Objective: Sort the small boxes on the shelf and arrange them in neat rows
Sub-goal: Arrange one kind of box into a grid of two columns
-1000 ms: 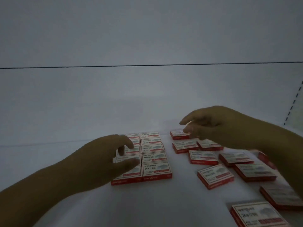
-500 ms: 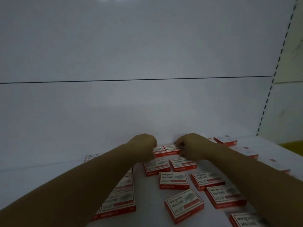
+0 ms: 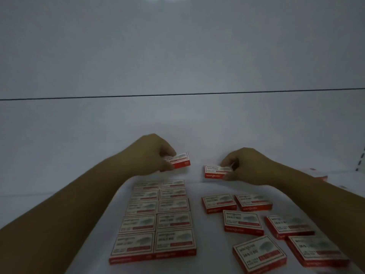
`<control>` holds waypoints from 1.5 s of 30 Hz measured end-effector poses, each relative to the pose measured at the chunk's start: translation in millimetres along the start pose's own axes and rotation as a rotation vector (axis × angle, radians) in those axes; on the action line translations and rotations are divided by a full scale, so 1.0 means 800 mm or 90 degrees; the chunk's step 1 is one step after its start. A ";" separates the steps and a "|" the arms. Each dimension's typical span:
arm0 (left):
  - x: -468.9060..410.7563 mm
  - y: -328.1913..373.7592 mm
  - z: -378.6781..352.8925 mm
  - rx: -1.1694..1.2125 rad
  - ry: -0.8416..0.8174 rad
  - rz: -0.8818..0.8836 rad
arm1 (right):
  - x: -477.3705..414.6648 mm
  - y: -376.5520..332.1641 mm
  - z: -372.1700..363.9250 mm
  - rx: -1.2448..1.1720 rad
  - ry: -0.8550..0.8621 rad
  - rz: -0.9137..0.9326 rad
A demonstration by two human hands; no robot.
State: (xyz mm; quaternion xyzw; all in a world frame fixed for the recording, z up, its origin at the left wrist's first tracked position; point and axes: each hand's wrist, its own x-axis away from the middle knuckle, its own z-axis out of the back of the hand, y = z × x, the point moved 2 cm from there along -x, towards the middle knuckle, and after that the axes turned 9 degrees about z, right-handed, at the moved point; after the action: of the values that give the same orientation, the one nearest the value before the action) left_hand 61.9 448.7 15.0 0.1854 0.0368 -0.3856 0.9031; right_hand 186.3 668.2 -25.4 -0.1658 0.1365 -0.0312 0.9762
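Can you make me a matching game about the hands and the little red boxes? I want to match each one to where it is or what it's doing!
Things
1. left hand
2. right hand
3. neat block
4. loose boxes

Places or states
A. scattered askew on the right of the shelf
B. two touching columns on the left
C. grips the tilted box beyond the neat block
D. grips the level box beyond the loose boxes

Pairs: 1-C, 2-D, 3-B, 4-A
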 end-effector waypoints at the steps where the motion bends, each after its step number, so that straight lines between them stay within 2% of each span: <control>1: 0.009 -0.018 0.005 -0.020 -0.006 0.022 | -0.007 -0.016 -0.008 -0.002 0.007 0.017; 5: 0.028 -0.077 -0.012 -0.076 -0.028 0.089 | -0.037 -0.070 -0.050 -0.004 0.030 0.057; 11: 0.047 -0.107 -0.052 0.044 0.085 0.111 | -0.043 -0.086 -0.103 -0.040 0.085 0.015; 14: 0.049 -0.115 -0.059 0.040 0.121 0.140 | -0.039 -0.083 -0.108 -0.051 0.104 0.026; 21: 0.042 -0.127 -0.058 0.049 0.056 0.173 | -0.036 -0.081 -0.110 -0.025 0.121 0.007; 33: 0.039 -0.124 -0.062 0.036 0.095 0.220 | -0.040 -0.078 -0.111 -0.019 0.104 0.018; 45: 0.040 -0.118 -0.061 0.075 0.081 0.253 | -0.041 -0.078 -0.111 -0.003 0.108 0.031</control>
State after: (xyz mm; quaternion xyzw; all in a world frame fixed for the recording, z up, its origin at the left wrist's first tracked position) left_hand 20.6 384.6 -65.9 0.2654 0.0337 -0.1891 0.9448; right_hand 129.0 584.8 -77.1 -0.1618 0.2226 -0.0208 0.9612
